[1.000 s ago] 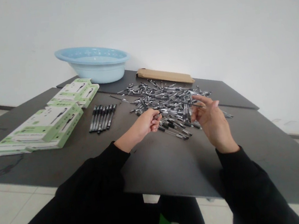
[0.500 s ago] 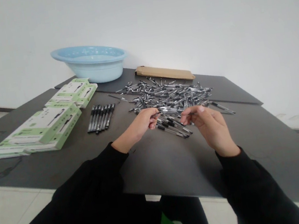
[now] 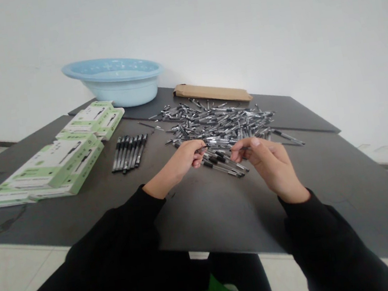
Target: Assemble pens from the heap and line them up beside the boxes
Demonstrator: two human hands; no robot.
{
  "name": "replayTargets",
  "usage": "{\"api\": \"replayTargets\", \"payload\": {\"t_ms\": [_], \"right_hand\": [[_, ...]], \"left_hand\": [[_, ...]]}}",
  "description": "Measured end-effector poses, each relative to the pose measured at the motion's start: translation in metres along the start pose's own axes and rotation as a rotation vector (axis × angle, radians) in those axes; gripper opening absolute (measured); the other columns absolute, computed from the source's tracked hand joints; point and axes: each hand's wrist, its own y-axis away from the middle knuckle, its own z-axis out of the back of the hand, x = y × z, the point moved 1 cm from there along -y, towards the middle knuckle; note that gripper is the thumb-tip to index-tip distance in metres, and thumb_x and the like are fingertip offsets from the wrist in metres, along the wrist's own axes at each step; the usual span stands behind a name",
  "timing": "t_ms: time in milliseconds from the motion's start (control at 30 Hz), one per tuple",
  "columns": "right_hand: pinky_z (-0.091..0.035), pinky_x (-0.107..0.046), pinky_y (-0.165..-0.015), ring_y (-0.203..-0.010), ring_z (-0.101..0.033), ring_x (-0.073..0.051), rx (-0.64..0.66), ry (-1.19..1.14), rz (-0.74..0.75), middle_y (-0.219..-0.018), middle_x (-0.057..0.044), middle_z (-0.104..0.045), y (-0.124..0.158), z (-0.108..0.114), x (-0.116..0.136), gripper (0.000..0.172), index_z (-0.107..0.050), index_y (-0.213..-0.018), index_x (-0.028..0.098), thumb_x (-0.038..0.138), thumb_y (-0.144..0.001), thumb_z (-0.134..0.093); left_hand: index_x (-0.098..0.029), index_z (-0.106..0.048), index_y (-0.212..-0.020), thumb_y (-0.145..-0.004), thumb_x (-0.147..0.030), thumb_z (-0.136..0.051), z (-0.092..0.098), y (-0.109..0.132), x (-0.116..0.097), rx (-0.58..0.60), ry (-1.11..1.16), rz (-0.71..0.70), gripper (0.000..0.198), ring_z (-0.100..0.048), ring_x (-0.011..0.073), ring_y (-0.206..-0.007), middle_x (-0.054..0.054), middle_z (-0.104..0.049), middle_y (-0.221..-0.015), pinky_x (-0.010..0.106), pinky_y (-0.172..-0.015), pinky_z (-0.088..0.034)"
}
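Your right hand has come down and inward since a second ago, and its fingers have drawn in toward your left hand, which sits about where it was. Your left grip is closed around a slim pen part; only its end shows, level with the gap between your hands. Your right grip is pinched, thumb near the forefinger; whether it has hold of anything, I can't tell.

Just beyond your knuckles lies the pile of clear and black pens, its near edge reaching into the space between your hands and partly hidden by them. To your left on the bench is a neat row of black-gripped pens, then the stacked boxes. Behind stand a blue basin and a long brown packet, both past the pile.

Your boxes are white and green, printed with a pen picture; their lettering is too small to read.
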Motion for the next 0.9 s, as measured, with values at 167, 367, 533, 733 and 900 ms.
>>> {"api": "replayTargets", "payload": {"t_ms": [167,367,533,733,900], "right_hand": [[-0.048,-0.034,-0.073,-0.075,-0.062,-0.018,0.003,-0.003,0.011,-0.082,-0.006,-0.07,0.0,0.0,-0.001,0.036,-0.075,-0.093,0.019,0.046,-0.098,-0.05],[-0.049,-0.034,-0.073,-0.076,-0.064,-0.019,0.044,0.036,-0.027,-0.083,-0.007,-0.071,-0.001,-0.001,0.001,0.035,-0.075,-0.093,0.018,0.044,-0.097,-0.053],[-0.049,-0.034,-0.074,-0.077,-0.065,-0.019,0.061,-0.02,-0.081,-0.084,-0.007,-0.072,-0.002,-0.002,-0.003,0.034,-0.075,-0.094,0.017,0.044,-0.096,-0.054],[-0.048,-0.032,-0.069,-0.07,-0.063,-0.017,-0.031,-0.23,-0.102,-0.076,-0.006,-0.071,-0.006,-0.007,-0.013,0.032,-0.075,-0.084,0.017,0.042,-0.092,-0.058],[-0.048,-0.031,-0.068,-0.067,-0.062,-0.017,-0.076,-0.319,-0.12,-0.072,-0.006,-0.071,-0.008,-0.011,-0.018,0.03,-0.074,-0.08,0.017,0.04,-0.09,-0.058]], "left_hand": [[-0.018,-0.041,-0.057,-0.08,-0.019,-0.048,-0.001,0.001,-0.001,-0.01,-0.015,-0.015,0.024,-0.031,0.0054,-0.039,-0.006,-0.032,-0.049,0.019,-0.041,-0.029],[-0.018,-0.044,-0.059,-0.078,-0.018,-0.051,0.001,0.004,0.0,0.007,-0.077,-0.053,0.02,-0.033,0.0055,-0.041,-0.007,-0.033,-0.049,0.019,-0.043,-0.03],[-0.017,-0.051,-0.064,-0.074,-0.017,-0.053,0.005,0.004,0.0,0.017,-0.087,-0.069,0.01,-0.033,0.0055,-0.042,-0.007,-0.034,-0.048,0.018,-0.044,-0.031],[-0.016,-0.054,-0.07,-0.076,-0.015,-0.052,0.005,0.005,-0.002,0.003,-0.031,-0.062,0.006,-0.033,0.0053,-0.042,-0.007,-0.033,-0.049,0.017,-0.045,-0.029],[-0.016,-0.054,-0.071,-0.076,-0.014,-0.055,0.004,0.007,-0.004,-0.005,0.044,-0.075,0.005,-0.034,0.0051,-0.044,-0.007,-0.034,-0.051,0.017,-0.046,-0.029]]}}
